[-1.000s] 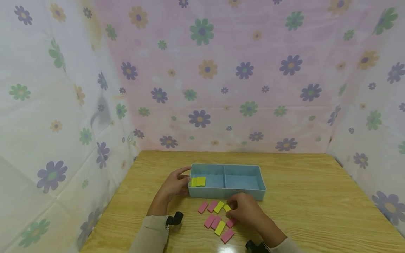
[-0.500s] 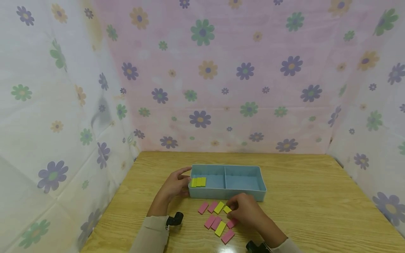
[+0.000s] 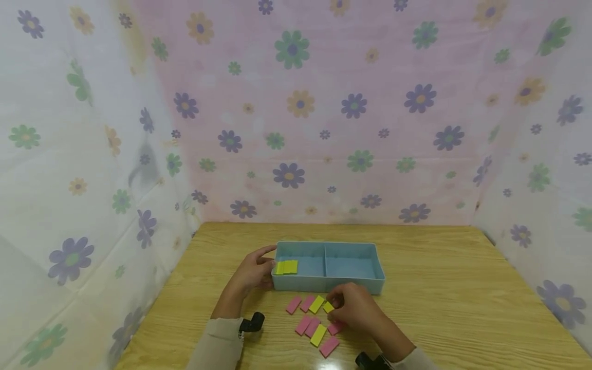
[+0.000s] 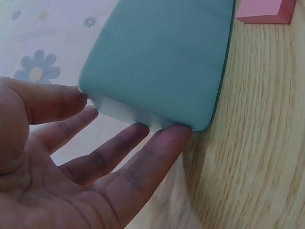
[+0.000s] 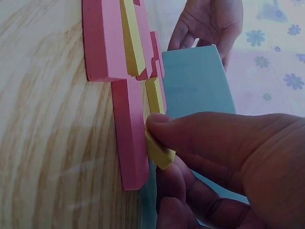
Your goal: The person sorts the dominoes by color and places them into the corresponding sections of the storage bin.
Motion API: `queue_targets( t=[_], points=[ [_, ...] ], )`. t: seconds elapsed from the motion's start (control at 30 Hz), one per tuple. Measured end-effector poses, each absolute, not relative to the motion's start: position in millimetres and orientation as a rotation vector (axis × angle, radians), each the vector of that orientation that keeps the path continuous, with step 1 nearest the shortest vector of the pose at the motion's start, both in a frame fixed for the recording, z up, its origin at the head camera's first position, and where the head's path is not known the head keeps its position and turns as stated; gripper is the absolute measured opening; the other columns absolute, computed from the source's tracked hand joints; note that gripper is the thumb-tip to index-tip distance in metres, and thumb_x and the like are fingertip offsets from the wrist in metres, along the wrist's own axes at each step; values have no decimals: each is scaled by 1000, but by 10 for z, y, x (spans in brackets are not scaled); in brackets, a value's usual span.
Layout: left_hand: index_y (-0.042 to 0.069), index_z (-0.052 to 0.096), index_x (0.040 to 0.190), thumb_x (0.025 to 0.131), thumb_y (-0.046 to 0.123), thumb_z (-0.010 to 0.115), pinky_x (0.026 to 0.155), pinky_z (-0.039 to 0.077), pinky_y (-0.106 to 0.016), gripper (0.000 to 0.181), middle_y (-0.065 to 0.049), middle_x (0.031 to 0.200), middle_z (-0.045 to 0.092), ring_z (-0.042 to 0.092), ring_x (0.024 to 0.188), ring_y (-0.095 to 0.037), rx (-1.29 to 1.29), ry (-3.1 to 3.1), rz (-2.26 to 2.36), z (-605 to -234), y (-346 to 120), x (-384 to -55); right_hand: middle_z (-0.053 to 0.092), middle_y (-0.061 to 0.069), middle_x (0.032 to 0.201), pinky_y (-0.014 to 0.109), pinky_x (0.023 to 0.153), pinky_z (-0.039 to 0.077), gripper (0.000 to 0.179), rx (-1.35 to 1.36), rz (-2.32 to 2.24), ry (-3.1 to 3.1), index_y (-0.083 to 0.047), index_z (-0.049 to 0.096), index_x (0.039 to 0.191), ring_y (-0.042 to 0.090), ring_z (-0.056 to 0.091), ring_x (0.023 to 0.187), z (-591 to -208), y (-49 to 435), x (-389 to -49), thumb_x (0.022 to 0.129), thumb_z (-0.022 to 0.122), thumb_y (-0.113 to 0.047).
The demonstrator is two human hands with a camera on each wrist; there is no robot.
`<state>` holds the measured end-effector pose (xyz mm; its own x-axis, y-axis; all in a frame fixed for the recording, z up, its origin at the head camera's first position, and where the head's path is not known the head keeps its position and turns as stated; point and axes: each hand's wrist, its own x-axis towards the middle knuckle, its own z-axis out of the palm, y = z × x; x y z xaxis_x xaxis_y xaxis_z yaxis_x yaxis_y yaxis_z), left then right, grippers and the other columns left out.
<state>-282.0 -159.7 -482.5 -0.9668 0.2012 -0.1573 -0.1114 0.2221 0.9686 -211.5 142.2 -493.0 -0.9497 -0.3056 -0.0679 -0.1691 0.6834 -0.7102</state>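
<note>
A blue two-compartment box (image 3: 330, 284) stands on the table, with several yellow blocks (image 3: 288, 267) at the left end of its left compartment. My left hand (image 3: 252, 271) touches the box's left end; in the left wrist view its nearly straight fingers lie against the end wall, the thumb near the rim. In front of the box, my right hand (image 3: 355, 307) pinches a small yellow block (image 5: 161, 151) between thumb and fingers, low beside a pink block (image 5: 129, 136). Loose pink blocks (image 3: 330, 347) and yellow blocks (image 3: 318, 335) lie scattered left of that hand.
The box's right compartment (image 3: 351, 259) shows only its bare floor. A wood-grain table (image 3: 444, 288) carries everything. Flowered cloth (image 3: 296, 113) hangs behind and on both sides. Each wrist wears a black camera mount (image 3: 252, 322).
</note>
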Motion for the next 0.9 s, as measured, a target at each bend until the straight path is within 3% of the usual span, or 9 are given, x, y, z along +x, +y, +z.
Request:
queue_targets(
  t=[0.53, 0.9],
  points=[
    [19, 44, 159, 109, 14, 52, 91, 60, -53, 51, -26, 146, 56, 64, 124, -40, 111, 2314, 1823, -4874, -1526, -2748, 67, -4, 76, 26, 55, 50, 18, -439, -1244, 2670, -7, 78, 100, 12, 62, 65, -4908, 1437, -2115, 84, 84, -12],
    [18, 42, 160, 107, 14, 55, 95, 59, -52, 54, -31, 151, 48, 61, 128, -44, 164, 2320, 1829, -4914, -1551, -2722, 67, -5, 80, 28, 61, 52, 12, -459, -1253, 2700, -12, 79, 97, 13, 62, 73, -4732, 1414, -2133, 86, 83, -15]
  ],
)
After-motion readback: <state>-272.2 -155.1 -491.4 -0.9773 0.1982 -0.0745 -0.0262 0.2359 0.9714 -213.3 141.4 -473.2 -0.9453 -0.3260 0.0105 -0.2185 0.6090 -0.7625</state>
